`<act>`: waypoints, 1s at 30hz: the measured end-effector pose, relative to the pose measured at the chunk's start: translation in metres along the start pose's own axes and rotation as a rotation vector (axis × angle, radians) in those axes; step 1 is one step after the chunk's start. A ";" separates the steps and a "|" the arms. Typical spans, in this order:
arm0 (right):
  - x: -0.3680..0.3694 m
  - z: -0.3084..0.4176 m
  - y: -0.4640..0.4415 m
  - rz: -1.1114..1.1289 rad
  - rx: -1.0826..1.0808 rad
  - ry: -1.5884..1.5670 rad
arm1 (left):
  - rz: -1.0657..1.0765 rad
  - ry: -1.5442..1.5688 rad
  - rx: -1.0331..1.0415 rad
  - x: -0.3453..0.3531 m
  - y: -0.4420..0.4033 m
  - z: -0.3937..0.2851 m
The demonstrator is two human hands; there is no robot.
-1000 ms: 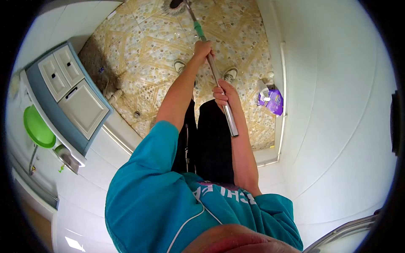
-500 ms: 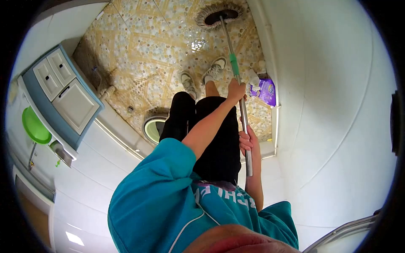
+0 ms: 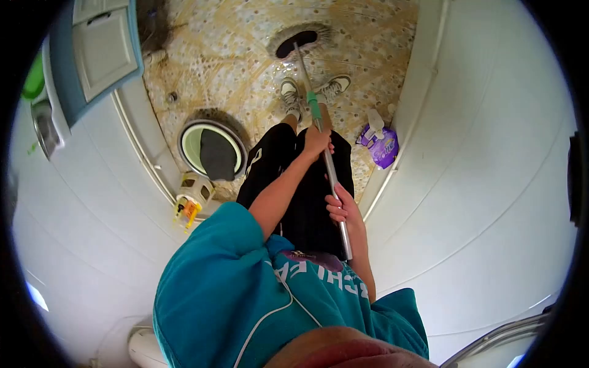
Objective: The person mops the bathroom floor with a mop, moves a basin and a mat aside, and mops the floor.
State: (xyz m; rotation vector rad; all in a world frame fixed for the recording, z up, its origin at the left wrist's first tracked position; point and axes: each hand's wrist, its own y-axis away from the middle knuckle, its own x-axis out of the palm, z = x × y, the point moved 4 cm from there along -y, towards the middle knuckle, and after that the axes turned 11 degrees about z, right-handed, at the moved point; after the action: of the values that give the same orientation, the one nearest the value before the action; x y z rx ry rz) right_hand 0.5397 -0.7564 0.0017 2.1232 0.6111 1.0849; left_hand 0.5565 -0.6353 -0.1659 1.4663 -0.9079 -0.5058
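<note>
A mop (image 3: 300, 43) with a dark oval plate and a greyish fringe rests on the wet patterned floor, just ahead of my shoes. Its metal pole (image 3: 332, 173), with a green collar, slants back towards my waist. My left hand (image 3: 317, 142) is wrapped round the pole just below the green collar. Lower down, near the pole's end, my right hand (image 3: 343, 205) grips it with fingers curled over the metal.
A round basin (image 3: 191, 130) with a dark cloth stands to my left, a small stool-like holder (image 3: 194, 189) behind it. By the right wall sits a purple packet (image 3: 381, 147). A blue-and-white cabinet (image 3: 105, 55) is at upper left, white pipes along both walls.
The mop head has come closer to my feet and a little to the left. Both hands moved left with the pole, still gripping it. My view shifted, showing more of the basin.
</note>
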 end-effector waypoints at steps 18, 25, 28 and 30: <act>-0.018 0.007 -0.102 -0.143 0.443 0.762 | -0.485 0.665 0.248 -0.155 -0.031 0.093; -0.031 0.123 0.017 -0.240 0.401 0.857 | -0.293 0.684 0.400 0.023 -0.054 0.096; -0.025 0.156 0.072 -0.282 0.346 0.792 | -0.163 0.802 0.311 0.100 -0.067 0.092; -0.017 0.171 0.098 -0.306 0.332 0.783 | -0.067 0.787 0.315 0.138 -0.062 0.071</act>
State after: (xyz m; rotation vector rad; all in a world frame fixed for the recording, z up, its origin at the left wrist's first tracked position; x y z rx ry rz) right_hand 0.6825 -0.8929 -0.0086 1.7114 1.5115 1.7153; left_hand 0.5974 -0.7925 -0.2056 1.7836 -0.3119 0.1926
